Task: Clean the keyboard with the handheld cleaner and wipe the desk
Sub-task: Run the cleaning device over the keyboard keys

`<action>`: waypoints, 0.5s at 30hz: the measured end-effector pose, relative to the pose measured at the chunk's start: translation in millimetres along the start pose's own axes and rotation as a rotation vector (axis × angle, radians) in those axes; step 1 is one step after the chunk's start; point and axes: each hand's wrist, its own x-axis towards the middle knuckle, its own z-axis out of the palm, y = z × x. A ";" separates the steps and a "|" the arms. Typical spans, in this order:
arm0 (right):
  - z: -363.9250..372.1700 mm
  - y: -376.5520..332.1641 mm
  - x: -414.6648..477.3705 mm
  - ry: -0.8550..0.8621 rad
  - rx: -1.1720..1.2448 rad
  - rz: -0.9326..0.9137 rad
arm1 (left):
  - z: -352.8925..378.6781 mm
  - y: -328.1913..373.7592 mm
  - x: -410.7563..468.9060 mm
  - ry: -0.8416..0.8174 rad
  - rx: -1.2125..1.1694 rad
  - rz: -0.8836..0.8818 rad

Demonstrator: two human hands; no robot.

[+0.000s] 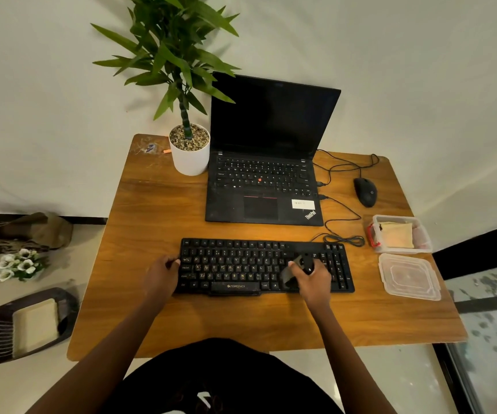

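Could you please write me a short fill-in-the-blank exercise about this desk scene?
1. The right hand holds the handheld cleaner over the ____ half of the keyboard.
2. The left hand holds the keyboard at its ____ end.
3. The lid of the laptop stands ____.
4. The plant grows in a ____ pot.
Missing words: right, left, open, white.

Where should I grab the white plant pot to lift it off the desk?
Take the white pot round its smooth wall, low down, coming from the front and left. The leaves spread wide above it, so the top is blocked, and the laptop stands close on its right. It stands upright, so keep it level.
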 end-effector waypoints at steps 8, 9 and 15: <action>-13.6 -3.0 14.4 0.099 0.001 0.066 | 2.3 3.3 -4.7 0.012 -0.019 0.011; -11.7 -3.4 14.6 0.063 -0.019 0.060 | 2.0 3.0 -3.8 0.008 -0.018 0.009; -18.8 -16.0 26.0 0.100 0.054 0.011 | 2.5 -1.1 -0.4 0.019 -0.007 0.002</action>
